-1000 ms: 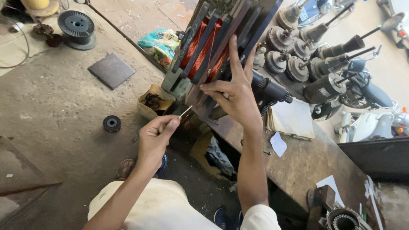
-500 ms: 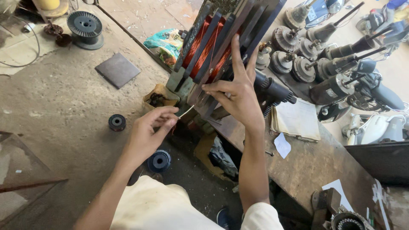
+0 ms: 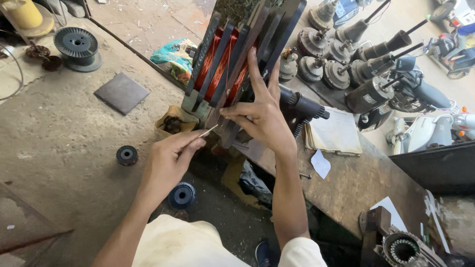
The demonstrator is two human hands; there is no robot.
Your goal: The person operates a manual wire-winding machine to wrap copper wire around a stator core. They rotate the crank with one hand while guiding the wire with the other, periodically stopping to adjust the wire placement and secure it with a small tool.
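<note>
A coil winding former (image 3: 232,54) of dark slats wound with copper-red wire (image 3: 217,64) stands at the edge of a workbench (image 3: 356,183). My right hand (image 3: 262,116) lies against its lower slats, fingers spread upward, thumb pressing the frame. My left hand (image 3: 170,160) pinches a thin pale strip (image 3: 208,131) between thumb and fingers, its tip pointing at the former's base.
Several electric motors with shafts (image 3: 346,54) crowd the bench behind, next to a notebook (image 3: 334,133) and a black power tool (image 3: 302,106). On the floor lie a large spool (image 3: 76,47), a dark square plate (image 3: 121,92), two small spools (image 3: 127,155), a bag (image 3: 175,54).
The view has shifted slightly; my left hand with the strip has dropped a little lower and away from the former's base. My right hand stays on the slats.
</note>
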